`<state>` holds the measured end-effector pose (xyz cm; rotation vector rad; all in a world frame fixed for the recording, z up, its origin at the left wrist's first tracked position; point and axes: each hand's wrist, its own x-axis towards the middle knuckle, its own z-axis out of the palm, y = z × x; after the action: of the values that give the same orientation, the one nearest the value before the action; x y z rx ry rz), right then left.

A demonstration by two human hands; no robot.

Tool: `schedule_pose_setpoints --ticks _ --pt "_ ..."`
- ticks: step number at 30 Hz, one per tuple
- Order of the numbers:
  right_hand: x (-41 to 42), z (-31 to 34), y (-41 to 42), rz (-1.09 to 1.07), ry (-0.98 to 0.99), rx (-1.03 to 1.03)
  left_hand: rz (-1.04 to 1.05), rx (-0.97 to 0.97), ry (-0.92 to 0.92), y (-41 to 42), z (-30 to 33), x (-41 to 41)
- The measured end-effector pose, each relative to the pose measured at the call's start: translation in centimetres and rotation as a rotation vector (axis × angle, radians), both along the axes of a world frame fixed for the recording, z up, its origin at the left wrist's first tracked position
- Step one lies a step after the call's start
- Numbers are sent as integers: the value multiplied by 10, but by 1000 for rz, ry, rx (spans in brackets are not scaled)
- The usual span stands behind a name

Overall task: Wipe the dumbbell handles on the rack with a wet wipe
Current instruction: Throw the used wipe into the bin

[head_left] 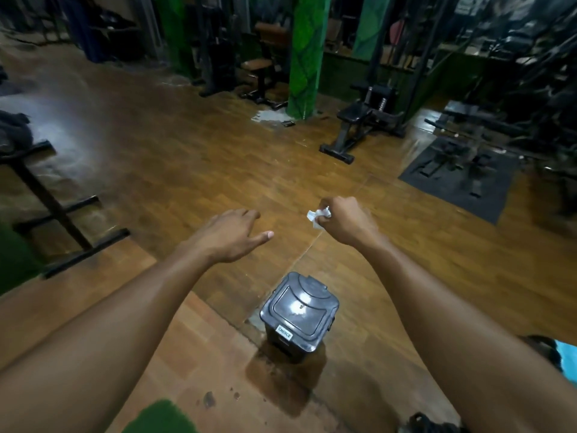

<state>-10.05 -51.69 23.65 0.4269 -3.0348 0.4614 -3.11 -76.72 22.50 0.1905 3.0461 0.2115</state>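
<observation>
My right hand (343,221) is closed in a fist around a crumpled white wet wipe (318,216), which sticks out on the fist's left side. My left hand (235,234) is stretched out beside it, palm down, fingers loosely apart and holding nothing. Both arms reach forward above the wooden floor. A small grey lidded bin (299,310) stands on the floor below and between my hands, its lid shut. No dumbbell rack or dumbbell handles are clearly in view.
Wooden floor (187,157) spreads ahead. A black metal frame (53,210) stands at the left. A green pillar (307,54) and black benches (359,120) stand farther back. A dark mat (462,179) with equipment lies at the right.
</observation>
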Motion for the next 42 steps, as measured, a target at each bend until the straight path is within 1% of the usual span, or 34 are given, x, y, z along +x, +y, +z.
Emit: schedule_pose_setpoints --ticks 8,12,15,19,23,31,36,42 --pt "-49 -20 13 -105 -12 -12 -105 10 -17 10 -14 -81" --pt "-76 -43 24 -159 -33 -52 -133 16 -70 19 -33 -117" --pt "-89 -64 30 -202 -81 -73 -153 21 -126 22 -53 -142" --pt "-103 -87 36 -248 -126 -91 -181 80 -203 19 -83 -175" --pt "-111 -107 34 -317 -217 -105 -224 109 -260 16 -107 -201" --pt "-112 -142 2 -498 -311 -133 -394 127 -357 -5 -145 -245" --pt "-93 -159 -28 -605 -355 -144 -512 74 -422 -20 -166 -258" --pt "-75 -172 -48 -719 -394 -139 -606 63 -458 -29 -188 -267"
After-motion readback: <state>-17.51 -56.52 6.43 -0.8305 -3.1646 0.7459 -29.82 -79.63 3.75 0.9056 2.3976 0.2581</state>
